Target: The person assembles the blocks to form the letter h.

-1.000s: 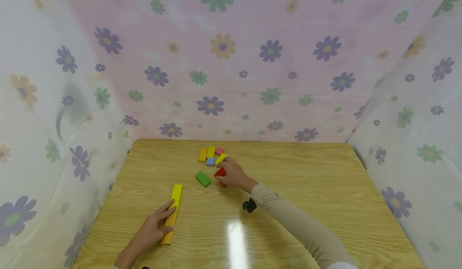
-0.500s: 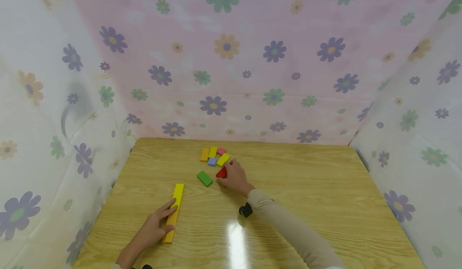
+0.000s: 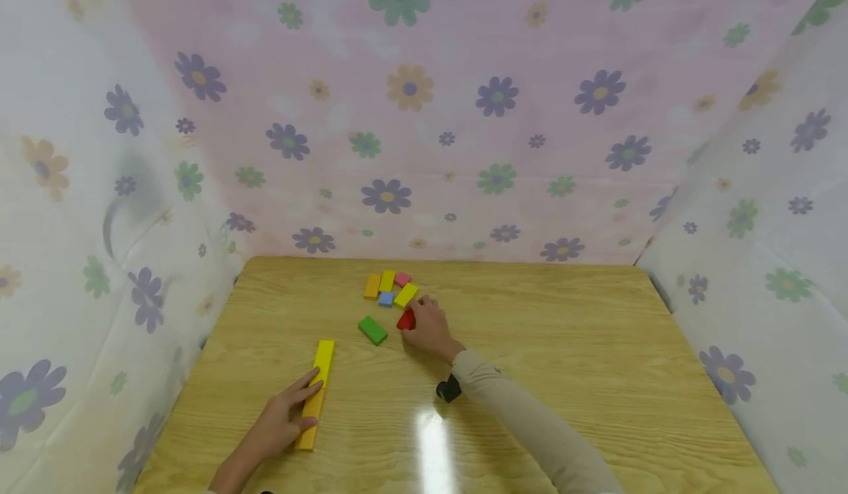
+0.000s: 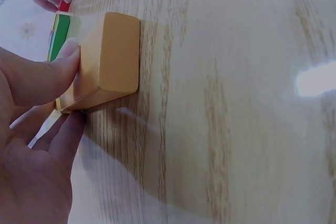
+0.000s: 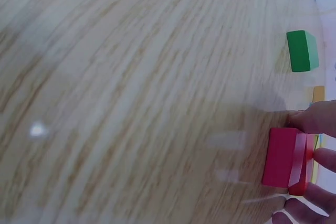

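Green landmark: a green rectangular block [image 3: 373, 330] with even colour and crisp edges, lying askew on the pale wood-grained table [image 3: 563, 347].
Red piece: a bright red block [image 3: 406, 320], just to the right of the green block; the right wrist view shows a flat, pinkish-red rectangular face with a slanting side and a deeper red part beside it, though whether this is one piece or two cannot be told.
Right hand: the bare right hand [image 3: 430, 328] grasps the red block between thumb and fingers; whether its underside touches the table is unclear.
Long strip: a smooth yellow rectangular block [image 3: 324, 358] and a warm orange rectangular block [image 3: 310, 431] lie end to end, left of the green block and nearer the person, the orange one closest.
Orange end: a plain rectangle with softly rounded corners and a matt surface, seen from the left wrist.
Left hand: the bare left hand [image 3: 281, 417] grips the orange block, thumb on one side and fingers on the other, two fingertips lying near the seam.
Beyond the green block: a small blue square block [image 3: 386, 300], a pink block [image 3: 402, 280] and other yellow and orange blocks, grouped closely.
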The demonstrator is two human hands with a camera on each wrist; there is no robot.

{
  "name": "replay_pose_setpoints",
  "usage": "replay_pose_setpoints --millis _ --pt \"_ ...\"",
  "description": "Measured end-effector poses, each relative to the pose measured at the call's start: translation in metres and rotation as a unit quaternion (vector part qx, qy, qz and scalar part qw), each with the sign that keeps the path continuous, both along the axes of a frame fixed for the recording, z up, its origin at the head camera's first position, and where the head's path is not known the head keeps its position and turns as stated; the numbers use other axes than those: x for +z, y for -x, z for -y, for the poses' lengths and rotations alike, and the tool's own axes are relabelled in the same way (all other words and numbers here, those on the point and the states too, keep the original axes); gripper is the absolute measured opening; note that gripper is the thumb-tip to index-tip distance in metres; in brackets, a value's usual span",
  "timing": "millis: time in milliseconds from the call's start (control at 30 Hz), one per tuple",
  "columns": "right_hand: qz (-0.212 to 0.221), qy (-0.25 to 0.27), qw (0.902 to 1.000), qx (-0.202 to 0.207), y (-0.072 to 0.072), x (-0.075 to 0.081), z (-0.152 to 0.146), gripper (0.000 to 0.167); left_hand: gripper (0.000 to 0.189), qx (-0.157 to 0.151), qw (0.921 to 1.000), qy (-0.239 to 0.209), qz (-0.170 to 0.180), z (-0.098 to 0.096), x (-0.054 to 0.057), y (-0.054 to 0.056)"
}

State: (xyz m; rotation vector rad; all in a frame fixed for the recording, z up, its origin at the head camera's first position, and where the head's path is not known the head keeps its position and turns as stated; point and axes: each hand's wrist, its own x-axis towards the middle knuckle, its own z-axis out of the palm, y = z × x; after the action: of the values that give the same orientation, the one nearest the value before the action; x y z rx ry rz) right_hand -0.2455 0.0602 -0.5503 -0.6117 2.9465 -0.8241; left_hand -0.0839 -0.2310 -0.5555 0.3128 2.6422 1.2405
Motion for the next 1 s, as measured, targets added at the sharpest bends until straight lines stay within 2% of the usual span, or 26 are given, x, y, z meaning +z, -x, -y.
replay_pose_setpoints --millis 200,400,633,1000 --pt "0.023 0.033 0.9991 0.012 0.002 0.002 -0.004 0.035 0.059 0.003 0.9999 -0.01 -0.003 0.002 -0.001 -0.001" --pt "0.022 0.052 0.998 0.028 0.003 0.002 -0.005 0.037 0.059 0.004 0.9999 -0.017 -0.001 0.002 -0.003 -0.001" --pt "0.012 0.033 0.9982 0.049 0.006 0.005 -0.003 0.036 0.059 0.005 0.9999 -0.016 0.004 0.002 -0.006 -0.002" --pt "-0.002 0.041 0.997 0.066 0.006 0.023 0.004 0.036 0.059 0.003 0.9998 -0.021 0.004 0.002 -0.004 -0.001"
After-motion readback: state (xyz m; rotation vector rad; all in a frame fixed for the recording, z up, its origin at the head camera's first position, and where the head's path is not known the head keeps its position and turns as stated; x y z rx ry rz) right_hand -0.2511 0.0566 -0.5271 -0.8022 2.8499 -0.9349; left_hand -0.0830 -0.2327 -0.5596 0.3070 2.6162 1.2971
